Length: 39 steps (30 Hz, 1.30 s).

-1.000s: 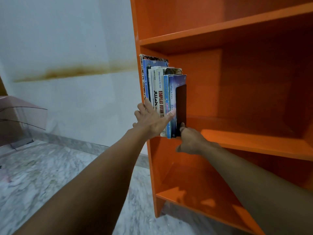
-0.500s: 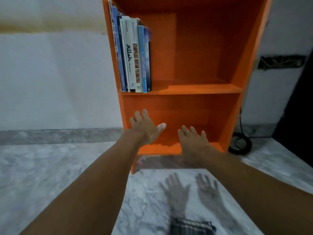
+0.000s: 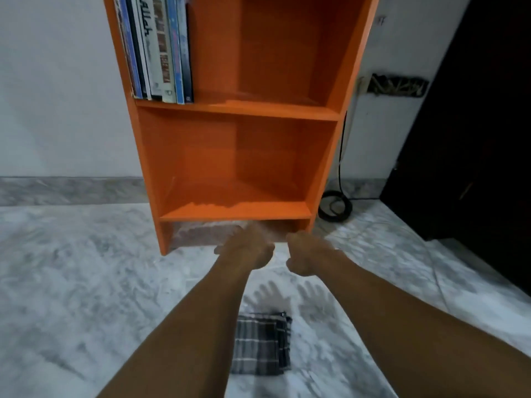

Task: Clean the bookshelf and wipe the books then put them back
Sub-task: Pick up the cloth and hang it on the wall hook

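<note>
two blurred hands: left hand (image 3: pixel 244 251) and right hand (image 3: pixel 309 257), seemingly loose, empty, near cloth (image 3: pixel 260 343).

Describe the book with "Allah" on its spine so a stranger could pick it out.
On the orange bookshelf, books stand at the left end of the higher shelf. The Allah book is the white spine with black script, between a dark spine and a red-lettered white one.
</note>
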Each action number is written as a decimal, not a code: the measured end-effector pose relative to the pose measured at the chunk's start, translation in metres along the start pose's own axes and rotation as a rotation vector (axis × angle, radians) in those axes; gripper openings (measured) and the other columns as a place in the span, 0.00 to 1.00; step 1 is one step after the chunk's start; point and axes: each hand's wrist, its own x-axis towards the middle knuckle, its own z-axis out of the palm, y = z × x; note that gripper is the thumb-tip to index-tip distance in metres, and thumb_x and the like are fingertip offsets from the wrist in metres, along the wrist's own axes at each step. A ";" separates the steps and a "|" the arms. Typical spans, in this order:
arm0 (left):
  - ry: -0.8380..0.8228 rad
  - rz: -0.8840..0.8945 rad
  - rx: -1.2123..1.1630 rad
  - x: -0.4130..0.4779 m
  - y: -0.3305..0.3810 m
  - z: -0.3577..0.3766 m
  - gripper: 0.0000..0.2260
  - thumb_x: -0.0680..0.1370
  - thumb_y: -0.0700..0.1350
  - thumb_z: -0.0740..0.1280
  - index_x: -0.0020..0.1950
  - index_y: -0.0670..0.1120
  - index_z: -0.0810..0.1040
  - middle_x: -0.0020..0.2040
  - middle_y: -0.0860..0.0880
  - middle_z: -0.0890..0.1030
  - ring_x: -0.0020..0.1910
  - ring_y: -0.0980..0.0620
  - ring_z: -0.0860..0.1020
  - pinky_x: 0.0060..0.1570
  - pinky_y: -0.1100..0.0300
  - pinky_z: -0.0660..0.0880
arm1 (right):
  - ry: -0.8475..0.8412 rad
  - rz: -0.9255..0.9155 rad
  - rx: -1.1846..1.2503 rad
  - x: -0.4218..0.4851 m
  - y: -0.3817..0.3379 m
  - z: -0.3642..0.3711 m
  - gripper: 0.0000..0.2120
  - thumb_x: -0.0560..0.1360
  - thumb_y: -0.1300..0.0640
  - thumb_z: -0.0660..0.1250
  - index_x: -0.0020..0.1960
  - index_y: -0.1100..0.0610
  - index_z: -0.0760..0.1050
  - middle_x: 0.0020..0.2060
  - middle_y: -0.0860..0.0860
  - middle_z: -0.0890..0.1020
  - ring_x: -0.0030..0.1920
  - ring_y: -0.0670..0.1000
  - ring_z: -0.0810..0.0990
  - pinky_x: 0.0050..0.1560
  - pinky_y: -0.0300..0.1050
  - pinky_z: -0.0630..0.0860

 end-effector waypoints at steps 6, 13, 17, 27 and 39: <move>-0.118 -0.006 0.143 -0.005 -0.025 0.054 0.16 0.78 0.49 0.64 0.63 0.42 0.74 0.56 0.44 0.77 0.50 0.43 0.76 0.53 0.50 0.76 | -0.144 -0.055 -0.047 -0.008 0.019 0.073 0.18 0.76 0.55 0.64 0.64 0.57 0.70 0.59 0.56 0.76 0.56 0.58 0.77 0.55 0.52 0.76; -0.295 -0.015 0.225 0.007 -0.029 0.129 0.11 0.78 0.42 0.64 0.58 0.41 0.77 0.59 0.43 0.79 0.57 0.44 0.79 0.53 0.56 0.74 | -0.266 -0.143 0.030 0.011 0.019 0.135 0.16 0.75 0.58 0.66 0.62 0.58 0.72 0.56 0.57 0.78 0.54 0.58 0.78 0.50 0.49 0.77; -0.235 -0.177 0.175 0.009 -0.042 0.169 0.21 0.76 0.45 0.68 0.68 0.43 0.69 0.64 0.42 0.74 0.63 0.43 0.74 0.56 0.55 0.73 | -0.257 -0.162 0.119 0.020 0.005 0.170 0.14 0.74 0.60 0.67 0.59 0.58 0.74 0.54 0.58 0.79 0.51 0.59 0.79 0.44 0.47 0.74; -0.211 -0.293 -0.046 0.017 -0.081 0.180 0.28 0.73 0.44 0.74 0.67 0.40 0.64 0.62 0.41 0.75 0.62 0.41 0.75 0.55 0.55 0.73 | -0.350 -0.172 0.320 0.025 -0.002 0.200 0.05 0.71 0.58 0.66 0.45 0.51 0.73 0.49 0.52 0.78 0.49 0.56 0.78 0.41 0.43 0.70; -0.357 -0.108 -0.771 -0.010 -0.064 0.073 0.14 0.73 0.46 0.76 0.53 0.46 0.75 0.40 0.47 0.72 0.33 0.53 0.66 0.30 0.62 0.61 | 0.095 0.225 1.186 0.023 0.011 0.104 0.12 0.73 0.69 0.56 0.50 0.62 0.76 0.38 0.61 0.77 0.36 0.57 0.75 0.35 0.45 0.73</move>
